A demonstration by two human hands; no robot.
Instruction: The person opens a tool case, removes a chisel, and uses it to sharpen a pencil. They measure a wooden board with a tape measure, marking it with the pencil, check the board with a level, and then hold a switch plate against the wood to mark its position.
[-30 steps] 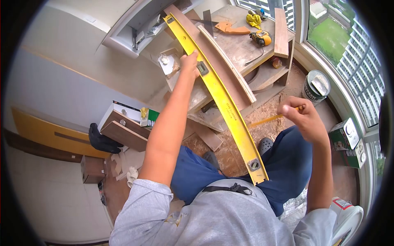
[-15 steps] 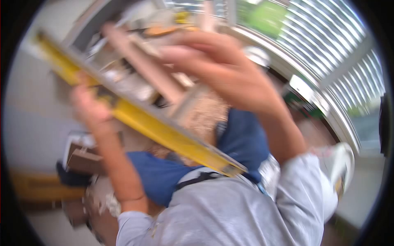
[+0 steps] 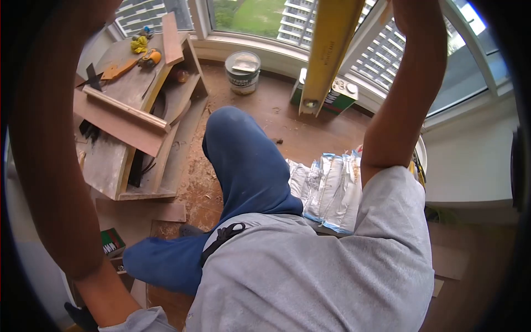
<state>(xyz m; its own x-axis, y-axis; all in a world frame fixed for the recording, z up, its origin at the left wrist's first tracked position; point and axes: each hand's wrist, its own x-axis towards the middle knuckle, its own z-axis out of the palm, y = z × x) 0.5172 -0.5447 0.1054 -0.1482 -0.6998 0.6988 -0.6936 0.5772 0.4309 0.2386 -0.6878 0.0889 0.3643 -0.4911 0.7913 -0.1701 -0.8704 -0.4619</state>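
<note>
A yellow spirit level point(image 3: 326, 55) stands near upright at the top of the view, its upper end cut off by the frame. To its right my right hand point(image 3: 409, 16) is raised at the top edge. Its fingers are mostly out of frame, so whether it grips the level does not show. My left hand point(image 3: 102, 10) is raised too, at the top left, with only its wrist end showing and the fingers hidden. Below and between the arms, a wooden cabinet-like piece point(image 3: 124, 50) carries reddish boards point(image 3: 116, 123).
An orange-handled tool point(image 3: 119, 70) and a yellow crumpled item point(image 3: 139, 44) lie on the wooden piece. A bucket point(image 3: 242, 72) and green-white cans point(image 3: 340, 95) stand by the windows. White packs point(image 3: 332, 191) lie beside my knee. Shavings point(image 3: 202, 177) cover part of the floor.
Both hands have gone up to the top edge of the view. The level has swung from a slant across my lap to near upright at the upper right.
</note>
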